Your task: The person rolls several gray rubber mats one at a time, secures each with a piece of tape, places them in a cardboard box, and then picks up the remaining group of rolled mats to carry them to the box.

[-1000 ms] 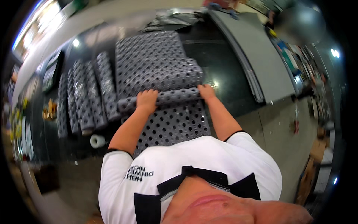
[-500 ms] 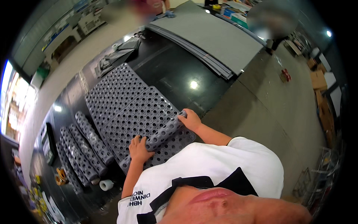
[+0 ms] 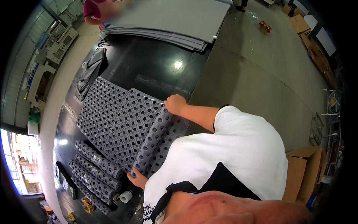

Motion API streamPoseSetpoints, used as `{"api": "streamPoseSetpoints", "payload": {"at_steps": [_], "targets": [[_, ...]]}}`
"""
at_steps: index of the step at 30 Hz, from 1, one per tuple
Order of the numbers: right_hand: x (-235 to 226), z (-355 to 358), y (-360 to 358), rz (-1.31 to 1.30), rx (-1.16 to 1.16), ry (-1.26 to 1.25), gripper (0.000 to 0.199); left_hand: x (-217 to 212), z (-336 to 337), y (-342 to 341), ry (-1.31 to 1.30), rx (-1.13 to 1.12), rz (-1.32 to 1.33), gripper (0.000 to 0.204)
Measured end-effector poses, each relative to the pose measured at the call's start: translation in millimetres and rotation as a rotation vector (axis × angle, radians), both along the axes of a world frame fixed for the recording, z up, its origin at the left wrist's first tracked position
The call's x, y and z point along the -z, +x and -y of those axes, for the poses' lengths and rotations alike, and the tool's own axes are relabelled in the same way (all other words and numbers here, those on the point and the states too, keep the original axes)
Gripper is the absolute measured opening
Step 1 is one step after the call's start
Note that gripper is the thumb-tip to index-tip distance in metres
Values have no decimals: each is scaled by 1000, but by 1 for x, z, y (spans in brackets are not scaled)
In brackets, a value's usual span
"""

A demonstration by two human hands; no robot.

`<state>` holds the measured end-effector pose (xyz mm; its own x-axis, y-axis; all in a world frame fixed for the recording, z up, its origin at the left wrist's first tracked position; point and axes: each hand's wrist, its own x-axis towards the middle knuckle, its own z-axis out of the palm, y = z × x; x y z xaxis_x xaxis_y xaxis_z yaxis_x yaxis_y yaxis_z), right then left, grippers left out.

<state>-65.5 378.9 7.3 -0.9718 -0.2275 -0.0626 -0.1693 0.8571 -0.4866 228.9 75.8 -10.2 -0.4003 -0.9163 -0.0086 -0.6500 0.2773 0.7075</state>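
Note:
A grey perforated rubber mat lies partly rolled up on the black table, its roll (image 3: 148, 145) slanting across it. My right hand (image 3: 174, 104) is closed around the far end of the roll. At the near end, my left hand (image 3: 138, 178) grips the roll with thumb and fingers, partly hidden by my sleeve and the mat. Flat beyond the roll spreads the mat's sheet (image 3: 136, 115), next to another flat perforated mat (image 3: 100, 108). Part of a mat (image 3: 175, 128) also shows between the roll and my body.
Several wrapped mat rolls (image 3: 95, 175) lie at the left, near a white tape roll (image 3: 126, 196) and yellow tape rolls (image 3: 87, 205). Grey sheets (image 3: 167, 18) are stacked at the table's far end, where a person (image 3: 97, 13) stands. An open cardboard box (image 3: 304, 171) sits at right.
My left hand has moved from the middle of the roll to its near end. My right hand stays at the far end. The whole view has turned.

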Motion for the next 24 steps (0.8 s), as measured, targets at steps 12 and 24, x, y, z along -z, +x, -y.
{"api": "streamPoseSetpoints", "payload": {"at_steps": [12,24], "targets": [[-6,29,-72,214,109,-48,66,-23,-52,-99,-702,760,254,62],[24,80,-112,188,-29,-232,78,-28,64,-210,-708,633,329,75]]}}
